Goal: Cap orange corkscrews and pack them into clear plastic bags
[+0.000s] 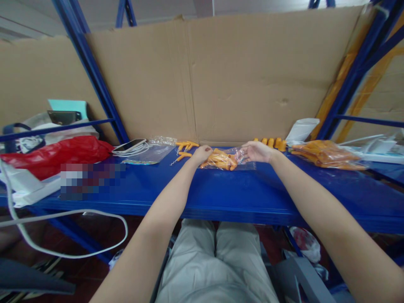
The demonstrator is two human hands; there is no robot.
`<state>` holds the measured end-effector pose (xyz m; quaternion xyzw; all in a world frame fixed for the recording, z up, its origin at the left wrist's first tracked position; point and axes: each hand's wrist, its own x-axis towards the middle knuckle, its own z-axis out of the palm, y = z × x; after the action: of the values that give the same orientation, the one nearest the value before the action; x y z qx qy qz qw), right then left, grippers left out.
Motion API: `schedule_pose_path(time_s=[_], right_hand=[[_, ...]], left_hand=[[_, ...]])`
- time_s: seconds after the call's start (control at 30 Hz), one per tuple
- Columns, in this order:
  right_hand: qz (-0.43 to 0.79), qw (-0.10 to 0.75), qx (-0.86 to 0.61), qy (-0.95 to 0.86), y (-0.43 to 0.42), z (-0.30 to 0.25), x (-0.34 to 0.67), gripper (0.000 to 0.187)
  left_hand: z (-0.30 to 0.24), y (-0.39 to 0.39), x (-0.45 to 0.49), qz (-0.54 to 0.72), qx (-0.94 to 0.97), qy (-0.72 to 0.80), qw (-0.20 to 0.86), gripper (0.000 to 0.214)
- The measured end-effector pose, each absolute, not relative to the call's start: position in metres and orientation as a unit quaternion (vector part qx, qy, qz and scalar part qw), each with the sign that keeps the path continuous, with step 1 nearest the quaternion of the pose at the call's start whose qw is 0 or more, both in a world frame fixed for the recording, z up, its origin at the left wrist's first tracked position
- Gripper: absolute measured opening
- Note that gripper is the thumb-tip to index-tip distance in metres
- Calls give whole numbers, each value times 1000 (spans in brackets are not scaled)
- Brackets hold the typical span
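Observation:
A clear plastic bag with several orange T-shaped handles (pixel 222 160) lies on the blue shelf between my hands. My left hand (pixel 203 154) is at the bag's left end, its fingers curled together; what they pinch is hidden. On the right, my right hand (pixel 258 151) has its fingers around the loose film at that end of the bag. Just left of my left hand lie orange-handled corkscrews (pixel 186 146), with a metal spiral showing on at least one. Several orange caps (pixel 274 143) stand in a row behind my right hand.
Another bag of orange pieces (pixel 325 155) lies at the right, near a white box-like object (pixel 302 129). Toward the left are a flat plastic bag (pixel 151 153), a phone (pixel 130 146) with white cable, and a red bag (pixel 63 153). Cardboard (pixel 246 80) closes off the back.

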<state>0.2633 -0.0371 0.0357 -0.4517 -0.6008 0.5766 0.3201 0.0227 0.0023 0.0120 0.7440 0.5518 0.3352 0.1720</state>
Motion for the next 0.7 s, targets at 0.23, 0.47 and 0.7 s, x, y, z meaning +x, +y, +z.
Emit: schedule_pose_path(time_s=[0.23,0.47,0.7], right_hand=[[415,292,-507,-697,-34,31,265,20],[133,317,-588,-733,-15,24,272,12],[-36,325,-688,-648,-13,19,276,23]], left_hand=[[7,6,22,357,750,508,230,30],[13,-3,26,291,774,532,183,44],[21,-16,30,268,753,579,161,35]])
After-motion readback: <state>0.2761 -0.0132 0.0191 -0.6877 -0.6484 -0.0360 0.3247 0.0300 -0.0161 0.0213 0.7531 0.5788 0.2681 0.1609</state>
